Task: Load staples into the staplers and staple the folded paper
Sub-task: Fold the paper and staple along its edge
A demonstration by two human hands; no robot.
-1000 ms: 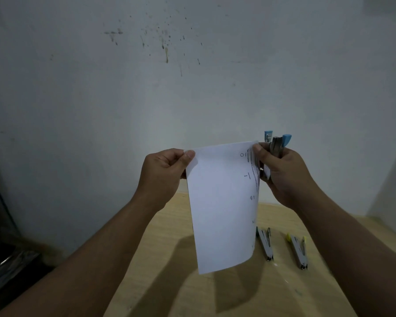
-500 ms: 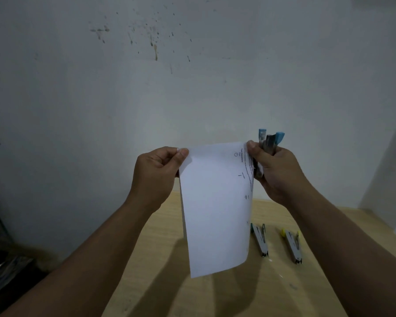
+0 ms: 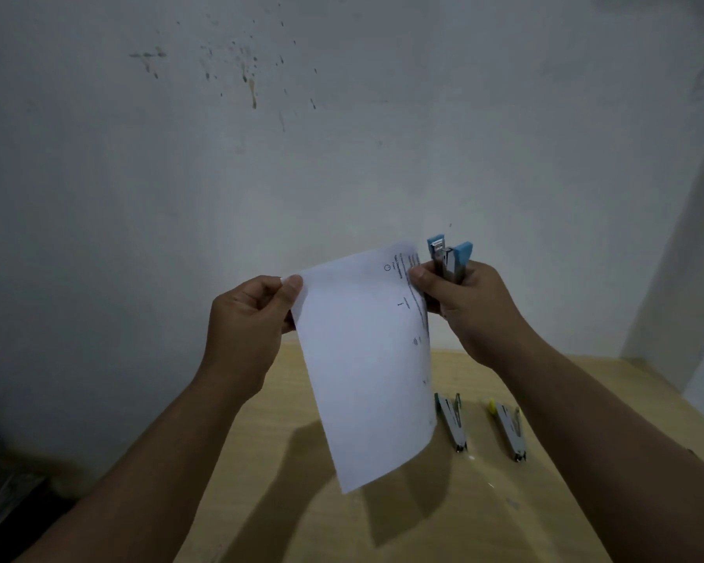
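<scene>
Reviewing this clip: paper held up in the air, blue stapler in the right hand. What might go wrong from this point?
1. The folded paper hangs unsupported, pinched only at its top corners, so the layers may shift before stapling.
2. The right hand holds both the paper edge and the blue stapler; that crowded grip may slip.
3. The right thumb sits close beside the stapler, so a squeeze might pinch it.

Folded paper (image 3: 366,359) held up above table (image 3: 285,501), in front of wall (image 3: 342,136). Left hand (image 3: 248,319) at its upper left corner, right hand (image 3: 468,314) at upper right edge, gripping upright stapler (image 3: 448,258). Two staplers on table, right of paper: near one (image 3: 451,426), farther-right one (image 3: 509,432), side by side, apart
</scene>
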